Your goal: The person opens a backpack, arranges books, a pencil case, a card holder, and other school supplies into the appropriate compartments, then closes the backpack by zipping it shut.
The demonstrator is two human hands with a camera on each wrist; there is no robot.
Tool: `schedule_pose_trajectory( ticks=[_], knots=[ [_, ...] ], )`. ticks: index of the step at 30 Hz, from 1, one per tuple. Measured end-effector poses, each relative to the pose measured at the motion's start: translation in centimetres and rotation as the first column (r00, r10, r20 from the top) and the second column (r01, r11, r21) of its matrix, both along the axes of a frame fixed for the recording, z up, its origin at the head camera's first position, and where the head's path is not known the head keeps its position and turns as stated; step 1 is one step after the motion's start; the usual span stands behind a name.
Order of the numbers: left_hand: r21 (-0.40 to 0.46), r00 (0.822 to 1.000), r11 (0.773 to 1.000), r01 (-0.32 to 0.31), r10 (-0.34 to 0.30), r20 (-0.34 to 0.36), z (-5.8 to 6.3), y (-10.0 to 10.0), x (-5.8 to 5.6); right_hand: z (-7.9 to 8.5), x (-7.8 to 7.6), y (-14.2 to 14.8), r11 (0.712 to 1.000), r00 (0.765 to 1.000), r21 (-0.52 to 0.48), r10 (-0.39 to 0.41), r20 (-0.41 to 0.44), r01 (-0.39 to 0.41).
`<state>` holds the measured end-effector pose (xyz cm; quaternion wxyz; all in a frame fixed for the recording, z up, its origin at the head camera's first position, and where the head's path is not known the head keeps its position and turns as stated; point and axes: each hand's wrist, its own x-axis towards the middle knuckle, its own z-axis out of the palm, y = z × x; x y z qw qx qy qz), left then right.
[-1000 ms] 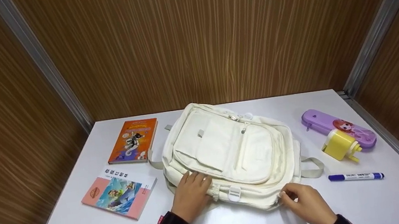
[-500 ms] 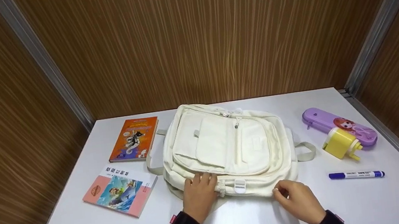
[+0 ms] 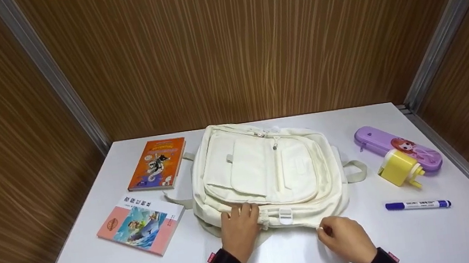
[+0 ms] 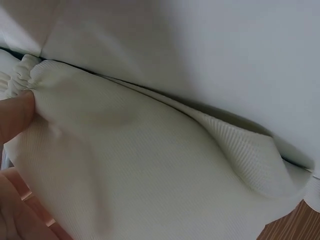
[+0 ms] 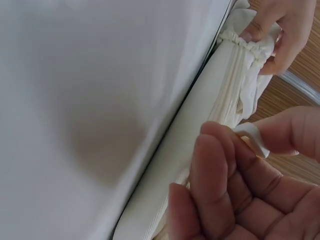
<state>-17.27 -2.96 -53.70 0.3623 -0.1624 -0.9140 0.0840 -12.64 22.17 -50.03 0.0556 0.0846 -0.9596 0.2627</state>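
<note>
A cream backpack [image 3: 247, 169] lies on the white table with its pocketed front facing up. My left hand [image 3: 241, 232] grips its near side, left of the white buckle [image 3: 285, 216]. In the left wrist view, the thumb presses the cream cloth [image 4: 140, 155] beside a gathered edge, and the other fingers are on the far side of the cloth. At the backpack's near right corner, my right hand [image 3: 346, 238] pinches a small white zipper pull [image 5: 252, 137] between thumb and forefinger. The right wrist view shows its other fingers curled loosely.
An orange book [image 3: 157, 164] and a pink-and-blue book [image 3: 141, 225] lie left of the backpack. To the right are a purple pencil case [image 3: 376, 138], a yellow crank pencil sharpener [image 3: 399, 168] and a blue-capped marker [image 3: 418, 205]. Wood-grain panels [image 3: 242, 46] stand behind and at both sides.
The backpack has turned and slid slightly left, its near edge now straighter to the table front. My left hand has shifted right; my right hand, still pinching the pull, has moved a little left.
</note>
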Motion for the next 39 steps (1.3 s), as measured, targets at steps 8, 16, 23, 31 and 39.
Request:
schedule_pose_trajectory(
  ticks=[8,16,23,31,39],
  knots=[
    [0.008,0.998,1.000,0.018,-0.017,-0.067,-0.2,1.1,-0.4,-0.3,-0.9,-2.2,0.999,0.998,-0.023,0.034,-0.062,-0.035],
    [0.011,0.999,1.000,0.023,-0.023,-0.033,0.1,1.5,-0.1,-0.5,-1.7,-5.6,0.991,0.980,-0.028,0.122,-0.156,-0.128],
    [0.020,0.997,0.998,0.053,-0.052,-0.058,0.3,1.5,-0.1,-1.0,-2.5,-8.3,0.968,0.955,0.001,0.248,-0.165,-0.252],
    [0.061,0.993,0.992,0.114,-0.112,-0.025,0.4,1.1,-0.2,-0.8,-3.3,-5.4,0.945,0.943,-0.056,0.316,-0.100,-0.323],
    [0.113,0.984,0.983,0.143,-0.154,0.090,0.7,1.4,0.4,1.2,-6.2,1.4,0.990,0.980,-0.094,0.086,-0.179,-0.104]
  ],
)
